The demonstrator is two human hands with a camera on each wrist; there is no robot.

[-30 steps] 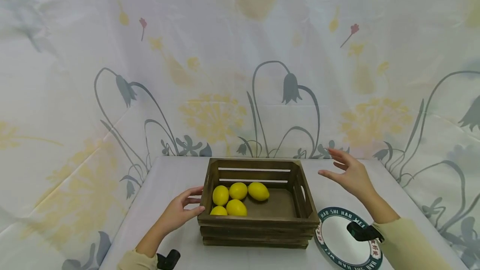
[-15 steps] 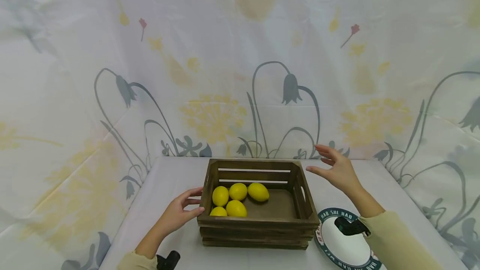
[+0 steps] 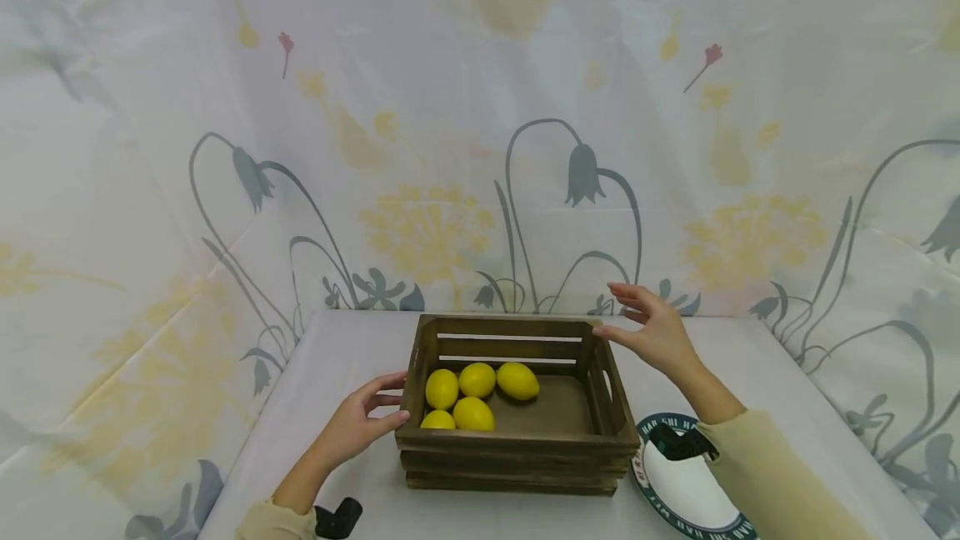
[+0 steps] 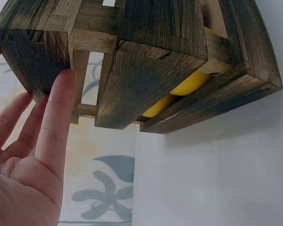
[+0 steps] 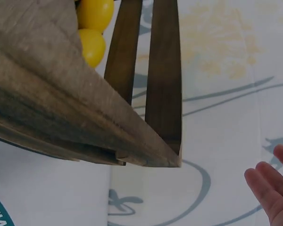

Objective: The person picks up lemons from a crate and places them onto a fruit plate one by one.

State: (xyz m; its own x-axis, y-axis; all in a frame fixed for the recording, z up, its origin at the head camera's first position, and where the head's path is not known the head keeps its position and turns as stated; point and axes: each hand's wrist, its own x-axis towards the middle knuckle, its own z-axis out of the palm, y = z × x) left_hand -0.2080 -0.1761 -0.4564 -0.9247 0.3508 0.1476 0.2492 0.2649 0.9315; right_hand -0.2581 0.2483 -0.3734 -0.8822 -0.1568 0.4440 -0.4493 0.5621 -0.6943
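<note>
Lemons (image 3: 474, 415), five of them, lie in the left half of the crate (image 3: 517, 441) before you: three in a far row, two nearer, the near left one partly hidden by the near wall. The crate sits on the white desk (image 3: 450, 515), its slatted far side towards the printed cloth (image 3: 427, 107).

Your left hand (image 3: 367, 415) is spread wide at the crate's left end, thumb nearer you and fingers farther off; from the left wrist a fingertip shows touching the outside of the upper slat. Your right hand (image 3: 656, 336) is wide too and holds nothing, thumb and fingers parted near the crate's far right corner; from the right wrist it shows apart from the wood.

On the right, just beside the crate, lies a white plate (image 3: 682, 490) with a lettered green rim, partly covered by your right sleeve (image 3: 780, 473). Both your sleeves are pale yellow.
</note>
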